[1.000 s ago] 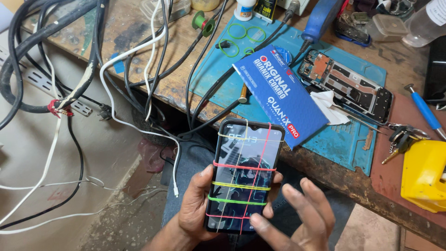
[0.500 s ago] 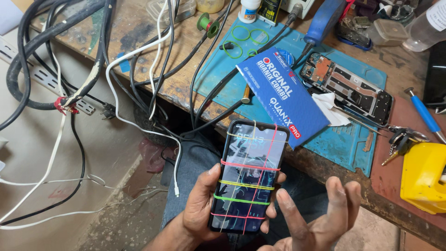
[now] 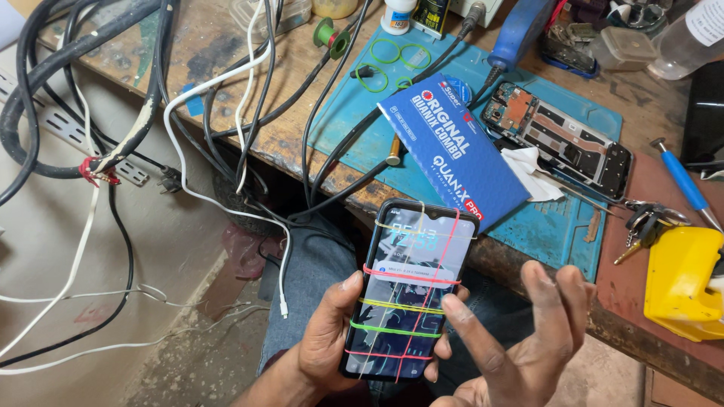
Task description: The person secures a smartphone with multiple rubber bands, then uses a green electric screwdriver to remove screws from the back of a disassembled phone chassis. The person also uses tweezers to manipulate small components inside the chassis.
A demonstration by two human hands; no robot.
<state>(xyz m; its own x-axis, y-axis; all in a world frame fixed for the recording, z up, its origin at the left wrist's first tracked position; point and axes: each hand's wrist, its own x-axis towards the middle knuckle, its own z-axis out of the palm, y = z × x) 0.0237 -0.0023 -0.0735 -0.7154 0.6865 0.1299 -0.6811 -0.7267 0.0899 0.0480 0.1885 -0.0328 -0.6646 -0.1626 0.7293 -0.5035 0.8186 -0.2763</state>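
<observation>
My left hand [image 3: 332, 339] grips a black smartphone [image 3: 411, 290] from its left side, thumb on the screen's edge. The phone's screen is lit and several coloured rubber bands, red, yellow and green, are stretched across it. My right hand [image 3: 520, 339] hovers just right of the phone with fingers spread, the index fingertip close to the screen's right edge, holding nothing. Both hands are in front of the workbench, above my knees.
A teal work mat [image 3: 573, 226] lies on the wooden bench with a blue box [image 3: 452, 151], an opened phone body [image 3: 566, 139], loose green rubber bands [image 3: 385, 53], keys [image 3: 648, 222] and a blue screwdriver [image 3: 682, 181]. A yellow case [image 3: 682, 283] sits at right. Cables [image 3: 113, 113] hang at left.
The phone has come slightly higher and its screen shows a lit display. My right hand moved from under the phone's lower edge out to its right, fingers spreading.
</observation>
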